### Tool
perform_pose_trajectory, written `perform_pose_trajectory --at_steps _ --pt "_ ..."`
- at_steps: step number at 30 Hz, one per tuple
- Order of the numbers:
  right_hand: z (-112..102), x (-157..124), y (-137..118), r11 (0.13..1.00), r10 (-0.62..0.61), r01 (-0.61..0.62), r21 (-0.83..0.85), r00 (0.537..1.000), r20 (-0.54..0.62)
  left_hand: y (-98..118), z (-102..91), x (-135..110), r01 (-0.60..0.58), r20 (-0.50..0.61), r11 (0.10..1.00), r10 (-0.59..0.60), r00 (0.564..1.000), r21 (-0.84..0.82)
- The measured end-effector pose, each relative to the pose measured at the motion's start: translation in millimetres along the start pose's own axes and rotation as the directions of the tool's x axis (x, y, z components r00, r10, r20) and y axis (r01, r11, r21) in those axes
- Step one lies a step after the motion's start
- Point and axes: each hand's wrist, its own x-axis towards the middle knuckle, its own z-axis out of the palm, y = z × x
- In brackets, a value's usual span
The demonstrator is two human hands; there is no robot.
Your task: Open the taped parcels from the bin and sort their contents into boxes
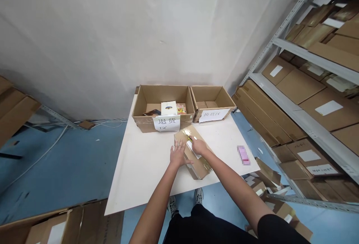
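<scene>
A taped cardboard box (202,165) lies at a slant on the white table, a white label on its top. My left hand (177,154) rests on the box's left side with fingers spread. In my right hand (198,146) is a yellow and black box cutter (190,138), held over the far end of the box near the clear tape. The blade itself is too small to make out.
Behind stand two open cartons with paper signs: the left carton (146,125) holds a white box (168,108) and other items; the right carton (200,116) is smaller. A blurred pink item (244,155) lies at right. Shelves (303,109) of boxes flank the table (134,173).
</scene>
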Motion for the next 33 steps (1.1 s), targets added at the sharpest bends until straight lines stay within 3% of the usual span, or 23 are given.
perform_pose_trajectory --at_steps 6,16,21,24,25,27,29,33 --pt "-10 -38 15 0.997 0.037 -0.027 -0.078 0.991 0.129 4 -3.6 3 0.028 0.045 0.995 -0.033 0.998 0.097" --pt "10 -162 71 0.988 0.132 -0.101 -0.12 0.95 0.283 17 0.1 22 -0.006 0.043 0.953 -0.008 0.999 0.302" --pt "9 -195 95 0.992 0.128 -0.124 -0.033 0.951 0.283 32 -3.2 23 -0.082 0.062 0.935 0.064 0.996 0.345" --pt "17 -201 112 0.97 0.196 -0.208 0.123 0.975 0.102 36 -6.2 21 -0.119 0.068 0.931 0.102 0.992 0.345" --pt "23 -199 115 0.947 0.263 -0.26 0.188 0.965 0.01 36 -7.1 21 -0.137 0.063 0.928 0.122 0.991 0.346" --pt "41 -189 117 0.871 0.43 -0.378 0.313 0.895 -0.119 34 -8.5 19 -0.173 0.051 0.923 0.165 0.985 0.343" --pt "59 -169 115 0.789 0.555 -0.473 0.393 0.822 -0.125 29 -9.1 17 -0.185 0.052 0.929 0.178 0.983 0.322" --pt "73 -117 116 0.736 0.603 -0.495 0.461 0.789 -0.116 21 -9.1 5 -0.113 0.058 0.962 0.101 0.993 0.249"
